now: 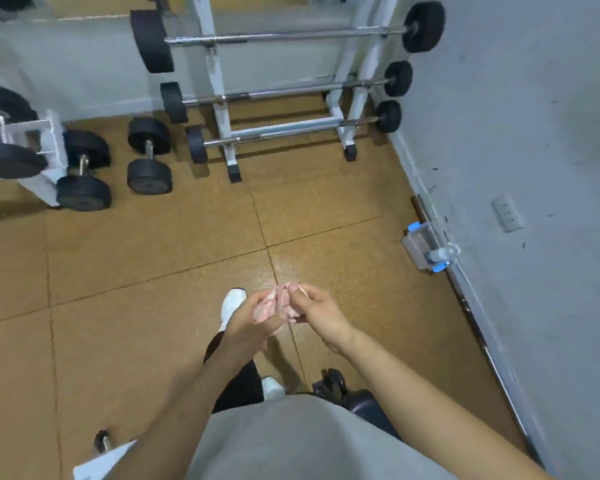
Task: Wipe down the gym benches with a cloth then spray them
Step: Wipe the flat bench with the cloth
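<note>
**gymrat_22:** ok so where's the cloth (pixel 279 303) at?

**mopguy:** Bunched up between both hands, held out in front of the person's belly over the brown tiled floor (pixel 153 254). It's a pinkish-white crumpled wad. The left hand (pixel 253 323) has its fingers curled round the cloth from underneath, and the right hand (pixel 323 317) is pinching the top edge with thumb and fingertips. So both hands have a grip on it, and they're pretty much touching each other.

**gymrat_22:** any bench in sight?

**mopguy:** There's a dark padded thing (pixel 364 405) low down by the right forearm, half hidden behind the grey shirt (pixel 309 445). Can't tell if that's a bench pad. A white shoe (pixel 232 304) pokes out just left of the left hand.

**gymrat_22:** and the rest of the room?

**mopguy:** White rack (pixel 219 109) at the back loaded with barbells (pixel 284 37), dumbbells (pixel 149 155) on the floor to its left. Also a clear box with blue clips (pixel 425 245) sits against the grey wall (pixel 534 133) on the right, well apart from the hands.
</note>
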`<state>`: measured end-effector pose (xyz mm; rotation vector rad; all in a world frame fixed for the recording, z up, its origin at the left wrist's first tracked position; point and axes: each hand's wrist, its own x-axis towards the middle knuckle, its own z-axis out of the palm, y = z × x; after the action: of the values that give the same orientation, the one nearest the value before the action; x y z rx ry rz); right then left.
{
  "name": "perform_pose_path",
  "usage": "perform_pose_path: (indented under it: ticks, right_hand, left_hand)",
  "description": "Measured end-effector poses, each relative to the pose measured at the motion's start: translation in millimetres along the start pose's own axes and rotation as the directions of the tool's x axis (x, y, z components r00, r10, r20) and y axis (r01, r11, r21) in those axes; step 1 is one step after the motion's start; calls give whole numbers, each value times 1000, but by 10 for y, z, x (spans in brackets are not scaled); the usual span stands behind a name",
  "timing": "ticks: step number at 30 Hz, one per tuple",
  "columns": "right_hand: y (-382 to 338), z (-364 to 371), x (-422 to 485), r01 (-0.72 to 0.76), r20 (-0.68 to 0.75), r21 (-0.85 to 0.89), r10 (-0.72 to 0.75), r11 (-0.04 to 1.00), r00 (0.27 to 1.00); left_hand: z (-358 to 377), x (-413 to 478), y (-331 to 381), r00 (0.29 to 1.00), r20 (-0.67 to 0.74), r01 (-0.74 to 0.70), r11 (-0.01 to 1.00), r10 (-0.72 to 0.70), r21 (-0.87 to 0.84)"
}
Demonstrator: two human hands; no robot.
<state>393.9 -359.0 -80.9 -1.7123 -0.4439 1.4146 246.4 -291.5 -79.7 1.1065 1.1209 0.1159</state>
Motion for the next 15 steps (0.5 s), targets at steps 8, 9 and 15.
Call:
perform_pose_path:
  ticks: [8, 9, 15]
  right_hand:
    - [-636, -895, 469, 9, -424, 105, 37, 994, 905]
    - [-718, -1006, 537, 18, -465, 105, 32, 994, 885]
    - [-879, -1760, 921, 18, -694, 245, 162, 969, 701]
  left_hand:
    - [435, 1339, 1224, 901, 431, -196, 925, 40, 325]
    - [529, 1504, 1396, 890, 455, -214, 909, 30, 357]
    - [1245, 2335, 2278, 823, 555, -245, 805, -121, 539]
